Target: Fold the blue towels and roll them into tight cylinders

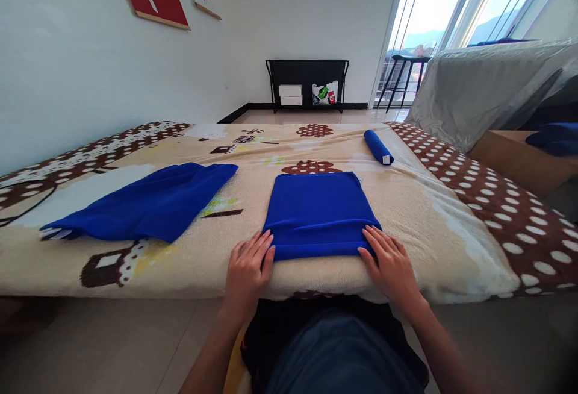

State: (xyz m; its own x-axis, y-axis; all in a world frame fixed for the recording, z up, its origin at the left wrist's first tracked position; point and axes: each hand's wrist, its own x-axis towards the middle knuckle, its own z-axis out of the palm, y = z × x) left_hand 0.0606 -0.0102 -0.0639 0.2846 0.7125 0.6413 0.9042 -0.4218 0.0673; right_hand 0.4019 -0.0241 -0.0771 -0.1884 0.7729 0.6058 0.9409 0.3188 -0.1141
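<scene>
A folded blue cloth (318, 207) lies nearly square on the patterned blanket in front of me, its near edge turned over into a narrow flat band. My left hand (249, 262) rests at the band's left end, fingers stretched out and fingertips on the fabric. At the right end lies my right hand (389, 261), its fingers extended over the cloth's corner. Farther back on the right is a rolled blue cloth (378, 147) with a white tag. Another blue cloth (149, 201) spreads loosely on the left, wrinkled, with a white label at its left tip.
The cream and brown blanket (433, 225) covers a low bed-like surface. A plastic-covered piece (497, 81) and a cardboard box (519, 159) stand on the right. A black rack (307, 71) is against the far wall, and a stool (401, 78) stands by the window.
</scene>
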